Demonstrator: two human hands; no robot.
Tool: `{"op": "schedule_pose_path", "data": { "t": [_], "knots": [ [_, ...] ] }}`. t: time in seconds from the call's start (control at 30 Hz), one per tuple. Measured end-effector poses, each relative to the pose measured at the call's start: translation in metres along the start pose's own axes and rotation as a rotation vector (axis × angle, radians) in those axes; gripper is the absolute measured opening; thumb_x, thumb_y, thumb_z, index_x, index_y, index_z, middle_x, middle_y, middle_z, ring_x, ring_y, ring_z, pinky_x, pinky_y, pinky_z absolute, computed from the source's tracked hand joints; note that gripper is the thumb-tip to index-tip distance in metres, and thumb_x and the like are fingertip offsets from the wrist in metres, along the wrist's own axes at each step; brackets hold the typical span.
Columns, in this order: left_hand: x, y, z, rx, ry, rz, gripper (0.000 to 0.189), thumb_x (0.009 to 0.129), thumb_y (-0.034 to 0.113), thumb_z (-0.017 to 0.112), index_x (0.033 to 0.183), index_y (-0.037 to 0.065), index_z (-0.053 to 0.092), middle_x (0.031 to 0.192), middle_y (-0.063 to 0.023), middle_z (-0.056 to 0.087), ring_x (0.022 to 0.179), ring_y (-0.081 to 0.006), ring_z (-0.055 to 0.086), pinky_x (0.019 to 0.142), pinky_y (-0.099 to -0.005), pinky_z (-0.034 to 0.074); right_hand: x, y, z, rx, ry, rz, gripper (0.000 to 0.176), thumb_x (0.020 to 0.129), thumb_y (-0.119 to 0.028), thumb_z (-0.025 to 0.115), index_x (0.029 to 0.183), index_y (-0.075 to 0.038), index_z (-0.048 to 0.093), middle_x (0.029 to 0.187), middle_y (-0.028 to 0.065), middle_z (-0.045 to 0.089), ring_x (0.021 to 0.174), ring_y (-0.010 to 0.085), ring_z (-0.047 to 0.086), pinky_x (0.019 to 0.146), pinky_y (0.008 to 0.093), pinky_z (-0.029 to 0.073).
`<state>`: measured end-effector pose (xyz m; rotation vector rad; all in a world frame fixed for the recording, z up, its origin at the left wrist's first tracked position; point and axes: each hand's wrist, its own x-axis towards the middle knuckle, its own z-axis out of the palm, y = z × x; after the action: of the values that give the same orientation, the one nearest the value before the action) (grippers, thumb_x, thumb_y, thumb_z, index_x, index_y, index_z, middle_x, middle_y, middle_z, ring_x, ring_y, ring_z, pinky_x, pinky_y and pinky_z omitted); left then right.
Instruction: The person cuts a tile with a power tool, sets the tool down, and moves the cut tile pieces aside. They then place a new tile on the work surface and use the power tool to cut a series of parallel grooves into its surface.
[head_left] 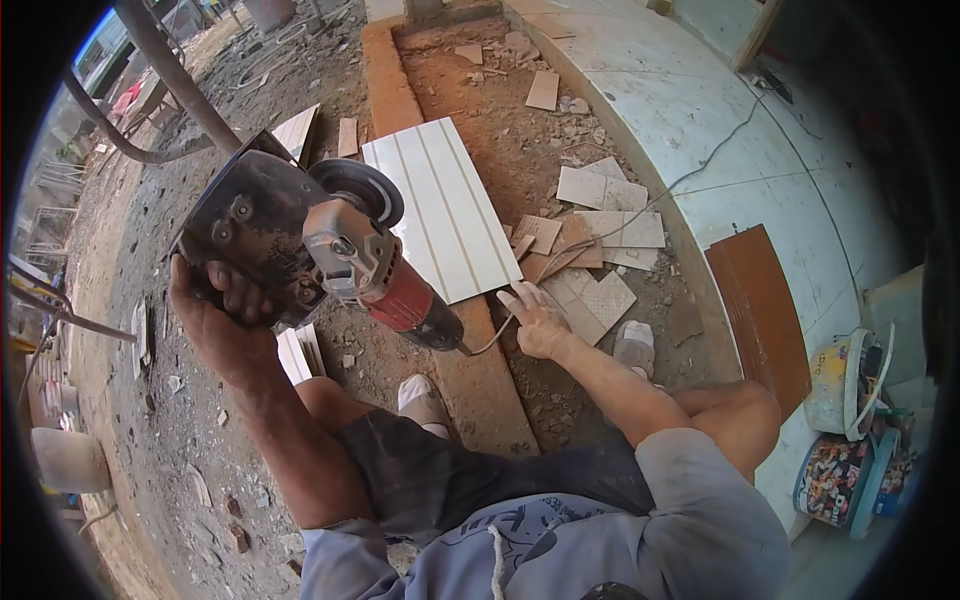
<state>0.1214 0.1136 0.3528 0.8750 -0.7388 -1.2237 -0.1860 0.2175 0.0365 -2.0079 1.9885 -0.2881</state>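
My left hand (228, 315) is wrapped around the edge of a black metal plate (245, 220) fixed to an angle grinder (395, 285). The tool has a red and grey body and a dark round disc part (360, 188), raised above the ground on the left. A white tile (445, 205) with brown stripes lies flat beyond it, across a brick-coloured ledge (490, 385). My right hand (538, 318) is at the tile's near right corner, fingers stretched out and apart. The grinder's cord (492, 342) runs beneath this hand; whether the fingers touch it is hidden.
Broken tile pieces (600, 300) lie on the dirt to the right. A brown board (762, 315) and buckets (838, 475) stand along the pale tiled floor (740, 180). Metal poles (180, 75) rise at upper left. More striped tiles (300, 352) lie beneath the grinder.
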Motion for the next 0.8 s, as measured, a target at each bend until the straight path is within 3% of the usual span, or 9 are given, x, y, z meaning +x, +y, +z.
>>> {"op": "schedule_pose_path", "data": {
  "t": [0.07, 0.13, 0.27, 0.33, 0.47, 0.53, 0.57, 0.7, 0.8],
  "knots": [
    [0.001, 0.0, 0.005, 0.002, 0.007, 0.001, 0.05, 0.1, 0.053, 0.042, 0.065, 0.016, 0.046, 0.05, 0.0056, 0.03, 0.04, -0.0098, 0.027, 0.041, -0.027, 0.025, -0.004, -0.007, -0.014, -0.082, -0.097, -0.209, 0.06, 0.082, -0.011, 0.054, 0.141, -0.008, 0.044, 0.148, 0.0171, 0.04, 0.14, 0.0335, 0.034, 0.113, 0.0458, 0.032],
    [0.003, -0.001, 0.006, 0.012, 0.011, -0.005, 0.05, 0.1, 0.053, 0.041, 0.065, 0.016, 0.045, 0.05, 0.0059, 0.03, 0.04, -0.0095, 0.027, 0.041, -0.0266, 0.025, -0.012, -0.01, -0.024, -0.028, -0.669, -0.128, 0.056, 0.08, -0.009, 0.052, 0.136, -0.007, 0.052, 0.127, 0.0178, 0.06, 0.125, 0.037, 0.052, 0.105, 0.0437, 0.043],
    [0.006, -0.005, 0.007, -0.003, 0.022, -0.011, 0.048, 0.1, 0.051, 0.041, 0.067, 0.017, 0.045, 0.051, 0.007, 0.028, 0.042, -0.008, 0.025, 0.042, -0.0264, 0.026, -0.047, 0.063, -0.084, 0.073, -1.153, 0.086, 0.054, 0.083, -0.035, 0.065, 0.123, 0.0, 0.061, 0.108, 0.0193, 0.07, 0.101, 0.0355, 0.067, 0.09, 0.0426, 0.052],
    [0.007, -0.006, 0.012, -0.006, 0.048, -0.009, 0.047, 0.1, 0.051, 0.041, 0.067, 0.017, 0.046, 0.051, 0.0071, 0.029, 0.042, -0.008, 0.025, 0.041, -0.0263, 0.026, -0.063, 0.103, -0.115, 0.395, -1.236, 0.367, 0.072, 0.082, -0.053, 0.069, 0.124, 0.004, 0.059, 0.116, 0.0218, 0.067, 0.107, 0.0333, 0.065, 0.093, 0.0396, 0.051],
    [0.01, -0.012, 0.015, -0.015, 0.034, 0.015, 0.048, 0.1, 0.052, 0.042, 0.068, 0.016, 0.046, 0.05, 0.0068, 0.029, 0.041, -0.0082, 0.026, 0.041, -0.0258, 0.025, -0.067, 0.124, -0.136, 0.622, -0.866, 0.571, 0.078, 0.083, -0.059, 0.067, 0.126, 0.006, 0.058, 0.119, 0.0224, 0.066, 0.114, 0.0313, 0.063, 0.097, 0.0384, 0.049],
    [0.009, -0.013, 0.02, -0.011, 0.0, 0.04, 0.048, 0.1, 0.052, 0.043, 0.068, 0.016, 0.046, 0.05, 0.0068, 0.029, 0.042, -0.008, 0.026, 0.041, -0.0261, 0.026, -0.058, 0.119, -0.118, 0.045, -0.563, 0.386, 0.081, 0.084, -0.059, 0.066, 0.133, 0.004, 0.055, 0.126, 0.0225, 0.063, 0.123, 0.0323, 0.058, 0.105, 0.0419, 0.044],
    [0.004, -0.014, 0.027, -0.013, -0.003, 0.002, 0.048, 0.099, 0.052, 0.043, 0.068, 0.017, 0.046, 0.05, 0.0068, 0.029, 0.042, -0.0079, 0.027, 0.041, -0.0263, 0.026, -0.056, 0.112, -0.111, 0.045, -0.558, 0.382, 0.081, 0.084, -0.059, 0.066, 0.133, 0.004, 0.055, 0.126, 0.0225, 0.063, 0.123, 0.0323, 0.058, 0.105, 0.0419, 0.044],
    [0.003, -0.027, 0.037, 0.0, -0.032, -0.047, 0.047, 0.099, 0.053, 0.045, 0.069, 0.017, 0.045, 0.05, 0.0067, 0.03, 0.041, -0.008, 0.028, 0.041, -0.0265, 0.026, -0.031, 0.03, -0.111, 0.722, -0.188, 0.258, 0.095, 0.082, -0.065, 0.066, 0.14, 0.007, 0.043, 0.137, 0.025, 0.053, 0.129, 0.0341, 0.052, 0.108, 0.0434, 0.041],
    [0.003, -0.036, 0.046, 0.006, -0.063, -0.074, 0.046, 0.099, 0.053, 0.046, 0.071, 0.017, 0.046, 0.051, 0.0068, 0.032, 0.04, -0.0081, 0.029, 0.04, -0.026, 0.028, -0.014, -0.029, -0.132, 1.162, -0.109, 0.095, 0.104, 0.074, -0.063, 0.076, 0.144, 0.004, 0.037, 0.14, 0.0227, 0.049, 0.133, 0.0303, 0.048, 0.111, 0.043, 0.039]
  ]
}}
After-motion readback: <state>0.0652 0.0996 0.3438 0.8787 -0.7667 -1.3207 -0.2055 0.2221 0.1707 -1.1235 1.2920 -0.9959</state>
